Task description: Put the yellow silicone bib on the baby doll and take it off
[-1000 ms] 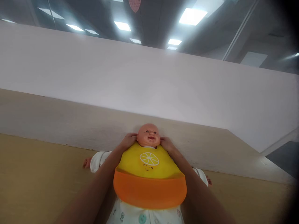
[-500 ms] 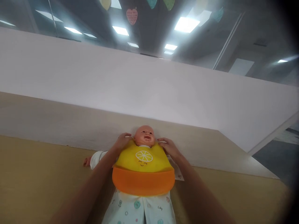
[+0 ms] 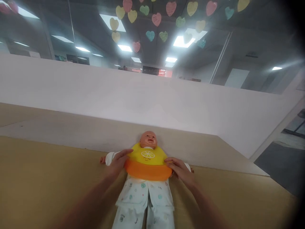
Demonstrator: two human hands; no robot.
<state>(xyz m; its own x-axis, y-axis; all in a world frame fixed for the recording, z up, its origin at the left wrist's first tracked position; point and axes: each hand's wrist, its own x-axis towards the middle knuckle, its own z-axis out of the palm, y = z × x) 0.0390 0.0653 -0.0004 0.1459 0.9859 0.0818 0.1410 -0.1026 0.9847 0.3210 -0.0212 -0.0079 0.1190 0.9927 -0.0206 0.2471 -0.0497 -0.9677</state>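
A baby doll (image 3: 148,140) in white printed clothes (image 3: 143,203) lies on its back, its head toward the wall. Over its chest is a yellow bib (image 3: 137,152) with a white citrus-slice print and an orange catch pocket (image 3: 147,171) along the bottom. My left hand (image 3: 118,163) rests at the bib's left side, fingers stretched out onto its edge. On the opposite side, my right hand (image 3: 179,170) touches the bib's edge near the pocket corner, fingers extended. Both thumbs are partly hidden. The doll's arms stick out sideways beyond my hands.
The doll lies on a wood-coloured tabletop (image 3: 59,178), with a paler strip (image 3: 71,130) behind it. A low white wall (image 3: 114,92) rises beyond. Above that, glass carries several heart-shaped paper notes (image 3: 156,19). Grey floor (image 3: 281,168) shows at the right.
Both hands have moved down from beside the doll's neck to the lower sides of the bib. The camera view has tilted up, showing more glass and paper hearts.
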